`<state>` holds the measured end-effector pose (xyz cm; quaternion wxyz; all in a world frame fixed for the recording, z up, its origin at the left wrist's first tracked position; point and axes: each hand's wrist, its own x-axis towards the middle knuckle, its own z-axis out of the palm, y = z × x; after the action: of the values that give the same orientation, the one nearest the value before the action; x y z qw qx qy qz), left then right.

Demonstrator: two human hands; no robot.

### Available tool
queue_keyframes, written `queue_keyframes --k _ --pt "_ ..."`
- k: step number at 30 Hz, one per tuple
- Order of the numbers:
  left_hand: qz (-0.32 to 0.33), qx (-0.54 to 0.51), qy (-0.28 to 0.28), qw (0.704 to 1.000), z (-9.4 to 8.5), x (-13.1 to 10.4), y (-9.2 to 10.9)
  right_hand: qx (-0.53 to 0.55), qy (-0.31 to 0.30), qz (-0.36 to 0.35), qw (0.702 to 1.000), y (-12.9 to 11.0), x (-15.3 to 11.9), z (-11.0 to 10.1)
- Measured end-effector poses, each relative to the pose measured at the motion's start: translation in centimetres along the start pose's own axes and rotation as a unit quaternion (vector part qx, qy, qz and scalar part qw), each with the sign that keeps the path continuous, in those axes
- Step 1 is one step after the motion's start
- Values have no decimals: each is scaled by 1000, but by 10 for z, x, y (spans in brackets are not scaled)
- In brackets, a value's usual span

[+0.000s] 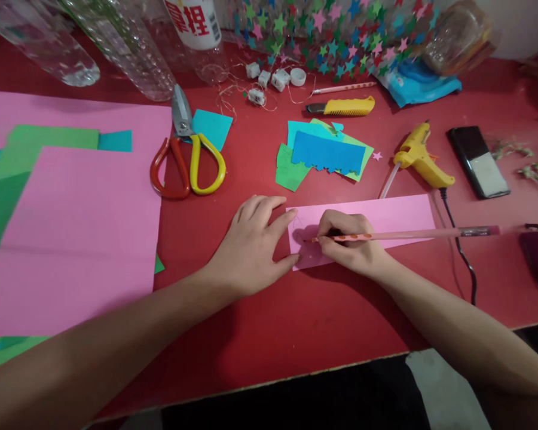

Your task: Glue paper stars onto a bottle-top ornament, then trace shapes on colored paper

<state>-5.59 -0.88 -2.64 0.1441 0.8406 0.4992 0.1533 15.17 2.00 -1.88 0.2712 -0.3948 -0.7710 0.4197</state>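
Observation:
A strip of pink paper (403,215) lies on the red table, with faint pencil lines near its left end. My right hand (352,239) grips a pink pencil (412,234), its tip down on the strip by those lines and its eraser end pointing right. My left hand (255,245) lies flat with fingers spread, the thumb and a fingertip touching the strip's left edge. Scissors (186,149) with one red and one yellow handle rest open beyond my left hand. Blue and green paper scraps (327,152) lie beyond the strip.
Pink and green paper sheets (85,239) cover the left side. A yellow glue gun (424,155) with a black cord, a phone-like black object (479,161) and a yellow cutter (341,107) lie to the right and back. Plastic bottles (197,36) and a star-covered container (332,36) stand behind.

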Motion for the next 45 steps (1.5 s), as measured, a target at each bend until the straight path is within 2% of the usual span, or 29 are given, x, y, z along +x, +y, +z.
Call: queue_keyframes --k 14,27,35,45 --pt "-1 1 -2 1000 1 0 0 11 -9 -15 1000 2 -2 0" --pt "-8 -21 -1 1000 0 0 2 -7 -13 -63 998 2 -1 6" --pt "-10 -9 -7 1000 -1 0 2 -37 -20 -64 997 3 -1 8" --pt "-10 -15 -4 1000 -1 -1 1 -48 26 -33 998 0 -4 7"
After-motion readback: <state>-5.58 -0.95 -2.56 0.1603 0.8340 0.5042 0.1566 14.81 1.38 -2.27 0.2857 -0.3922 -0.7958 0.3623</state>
